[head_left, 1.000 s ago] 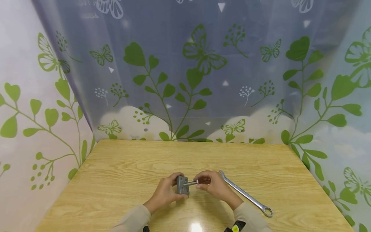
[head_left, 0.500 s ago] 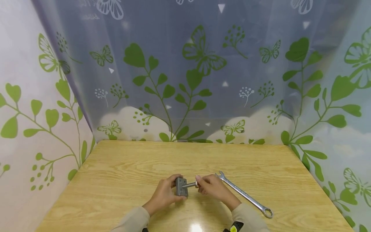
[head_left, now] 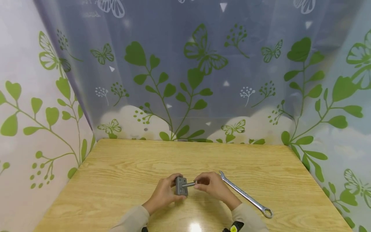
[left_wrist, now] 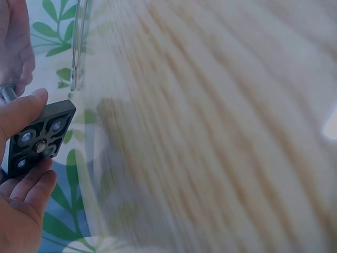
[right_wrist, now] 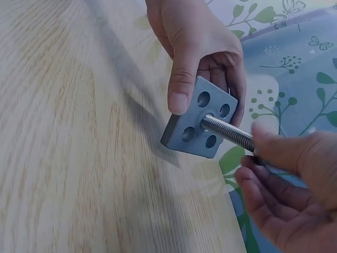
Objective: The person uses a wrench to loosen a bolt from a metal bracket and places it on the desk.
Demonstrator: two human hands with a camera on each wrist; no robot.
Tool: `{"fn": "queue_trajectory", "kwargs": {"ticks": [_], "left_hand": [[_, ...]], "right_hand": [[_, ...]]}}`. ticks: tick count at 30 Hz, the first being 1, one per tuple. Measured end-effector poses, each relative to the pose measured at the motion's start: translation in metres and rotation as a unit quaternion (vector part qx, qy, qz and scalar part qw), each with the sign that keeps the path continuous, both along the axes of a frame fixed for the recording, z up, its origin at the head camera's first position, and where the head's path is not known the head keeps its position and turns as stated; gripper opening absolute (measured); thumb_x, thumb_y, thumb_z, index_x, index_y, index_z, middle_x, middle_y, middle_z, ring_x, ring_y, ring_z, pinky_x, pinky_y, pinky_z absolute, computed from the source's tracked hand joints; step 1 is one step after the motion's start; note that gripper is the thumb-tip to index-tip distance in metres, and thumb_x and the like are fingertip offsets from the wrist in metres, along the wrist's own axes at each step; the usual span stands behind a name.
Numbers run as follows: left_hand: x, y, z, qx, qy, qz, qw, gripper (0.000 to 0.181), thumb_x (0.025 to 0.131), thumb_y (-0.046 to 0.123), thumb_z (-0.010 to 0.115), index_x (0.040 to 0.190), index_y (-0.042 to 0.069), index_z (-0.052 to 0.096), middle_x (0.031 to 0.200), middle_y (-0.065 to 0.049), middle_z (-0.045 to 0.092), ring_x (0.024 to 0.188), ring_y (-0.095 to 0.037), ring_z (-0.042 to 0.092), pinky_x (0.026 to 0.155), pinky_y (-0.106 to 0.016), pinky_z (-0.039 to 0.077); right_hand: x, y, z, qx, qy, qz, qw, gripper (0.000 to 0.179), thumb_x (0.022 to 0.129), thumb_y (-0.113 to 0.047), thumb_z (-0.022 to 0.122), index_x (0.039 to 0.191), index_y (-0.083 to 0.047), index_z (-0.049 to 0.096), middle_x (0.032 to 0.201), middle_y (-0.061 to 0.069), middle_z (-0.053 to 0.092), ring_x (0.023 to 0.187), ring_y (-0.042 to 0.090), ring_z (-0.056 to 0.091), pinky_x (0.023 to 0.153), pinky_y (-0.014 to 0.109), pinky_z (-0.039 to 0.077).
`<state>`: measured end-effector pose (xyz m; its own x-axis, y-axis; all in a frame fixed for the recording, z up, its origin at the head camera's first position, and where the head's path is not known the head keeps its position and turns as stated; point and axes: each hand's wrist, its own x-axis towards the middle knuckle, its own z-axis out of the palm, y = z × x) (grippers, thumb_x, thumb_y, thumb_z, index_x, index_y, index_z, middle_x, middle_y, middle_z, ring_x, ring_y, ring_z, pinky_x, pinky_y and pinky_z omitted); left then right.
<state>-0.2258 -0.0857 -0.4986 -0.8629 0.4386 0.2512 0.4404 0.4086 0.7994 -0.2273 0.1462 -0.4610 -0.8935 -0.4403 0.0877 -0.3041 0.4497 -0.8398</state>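
Observation:
My left hand (head_left: 164,193) grips a grey square metal block (head_left: 181,187) between thumb and fingers, just above the table. Its face carries round holes near the corners, seen in the right wrist view. A threaded bolt (right_wrist: 229,132) stands in the block's centre hole and sticks out toward the right. On the opposite face, in the left wrist view, the bolt's tip (left_wrist: 40,146) shows in the middle. My right hand (head_left: 215,187) pinches the outer end of the bolt between thumb and fingers, which mostly hide the bolt's head.
A long combination wrench (head_left: 246,195) lies slantwise on the wooden table (head_left: 130,170), just right of my right hand. Printed curtains (head_left: 174,96) with leaves and butterflies enclose the table at the back and on both sides.
My right thumb and fingers have rolled around the bolt's end, thumb up half a second ago and lower again now. The left hand and block have barely moved; the wrench lies still.

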Motion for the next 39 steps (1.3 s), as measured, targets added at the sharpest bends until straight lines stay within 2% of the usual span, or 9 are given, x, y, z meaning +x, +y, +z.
{"fn": "queue_trajectory", "kwargs": {"ticks": [7, 13, 16, 21, 25, 29, 33, 36, 39], "left_hand": [[0.0011, 0.0025, 0.0029, 0.006, 0.000, -0.002, 1.0000, 0.071, 0.068, 0.007, 0.086, 0.127, -0.008, 0.051, 0.121, -0.026, 0.061, 0.109, -0.037, 0.062, 0.089, -0.030, 0.056], [0.0016, 0.0024, 0.0041, 0.007, -0.005, -0.001, 1.0000, 0.072, 0.068, 0.008, 0.086, 0.128, -0.008, 0.050, 0.121, -0.026, 0.061, 0.109, -0.037, 0.062, 0.089, -0.030, 0.056], [0.0016, 0.0018, 0.0036, 0.007, -0.007, 0.000, 1.0000, 0.072, 0.067, 0.008, 0.087, 0.128, -0.008, 0.050, 0.121, -0.026, 0.061, 0.109, -0.038, 0.062, 0.089, -0.030, 0.056], [0.0018, 0.0009, 0.0022, 0.007, -0.010, 0.001, 0.9999, 0.072, 0.068, 0.007, 0.086, 0.128, -0.009, 0.050, 0.120, -0.026, 0.061, 0.108, -0.038, 0.063, 0.089, -0.030, 0.056], [0.0013, 0.0011, 0.0016, 0.005, -0.004, 0.000, 1.0000, 0.072, 0.068, 0.007, 0.086, 0.128, -0.009, 0.050, 0.121, -0.026, 0.061, 0.109, -0.037, 0.062, 0.089, -0.030, 0.056], [-0.0002, 0.0019, 0.0008, 0.005, -0.003, 0.004, 1.0000, 0.073, 0.068, 0.009, 0.087, 0.128, -0.008, 0.050, 0.120, -0.025, 0.061, 0.109, -0.037, 0.062, 0.089, -0.030, 0.055], [-0.0007, 0.0019, 0.0004, -0.003, 0.001, 0.004, 1.0000, 0.073, 0.068, 0.009, 0.087, 0.128, -0.007, 0.050, 0.121, -0.025, 0.061, 0.109, -0.037, 0.062, 0.089, -0.030, 0.055], [-0.0001, 0.0015, 0.0002, -0.008, 0.000, 0.003, 1.0000, 0.072, 0.068, 0.009, 0.086, 0.129, -0.007, 0.050, 0.121, -0.026, 0.060, 0.109, -0.037, 0.062, 0.089, -0.029, 0.056], [0.0002, 0.0010, 0.0006, -0.008, -0.003, 0.003, 1.0000, 0.072, 0.069, 0.009, 0.086, 0.129, -0.007, 0.050, 0.122, -0.026, 0.060, 0.109, -0.037, 0.062, 0.089, -0.029, 0.056]], "right_hand": [[0.0036, -0.0003, 0.0025, -0.026, 0.003, -0.006, 0.9996, 0.019, 0.084, 0.001, 0.070, 0.103, -0.001, 0.070, 0.100, 0.012, 0.069, 0.087, 0.023, 0.064, 0.076, 0.029, 0.057], [0.0039, -0.0011, 0.0021, -0.029, 0.004, -0.007, 0.9995, 0.020, 0.084, 0.004, 0.069, 0.103, 0.002, 0.069, 0.100, 0.013, 0.069, 0.087, 0.025, 0.064, 0.074, 0.025, 0.056], [0.0035, -0.0012, 0.0004, -0.026, 0.000, -0.001, 0.9997, 0.026, 0.084, -0.002, 0.071, 0.109, 0.001, 0.067, 0.099, 0.010, 0.068, 0.087, 0.024, 0.064, 0.075, 0.028, 0.057], [0.0026, -0.0015, -0.0025, 0.004, -0.033, 0.014, 0.9994, 0.038, 0.091, -0.025, 0.067, 0.120, 0.000, 0.061, 0.097, 0.010, 0.067, 0.087, 0.025, 0.065, 0.075, 0.038, 0.058], [0.0021, -0.0036, -0.0016, 0.013, -0.058, -0.006, 0.9982, 0.049, 0.099, -0.042, 0.051, 0.105, 0.003, 0.067, 0.083, 0.011, 0.069, 0.075, 0.027, 0.067, 0.067, 0.038, 0.059], [0.0011, -0.0056, 0.0014, 0.008, -0.073, -0.027, 0.9969, 0.060, 0.101, -0.046, 0.043, 0.087, 0.007, 0.069, 0.070, 0.009, 0.068, 0.063, 0.025, 0.067, 0.059, 0.039, 0.060], [-0.0006, -0.0025, 0.0035, 0.006, -0.068, 0.000, 0.9977, 0.047, 0.101, -0.035, 0.050, 0.087, 0.006, 0.068, 0.068, 0.007, 0.065, 0.062, 0.023, 0.064, 0.056, 0.038, 0.058], [-0.0014, 0.0010, 0.0049, 0.014, -0.037, 0.023, 0.9990, 0.026, 0.096, -0.023, 0.059, 0.096, 0.002, 0.068, 0.077, 0.007, 0.065, 0.068, 0.020, 0.062, 0.059, 0.031, 0.056], [-0.0010, 0.0019, 0.0059, 0.015, -0.004, 0.022, 0.9996, 0.015, 0.091, -0.012, 0.066, 0.103, -0.003, 0.069, 0.090, 0.006, 0.067, 0.078, 0.016, 0.061, 0.065, 0.025, 0.054]]}}
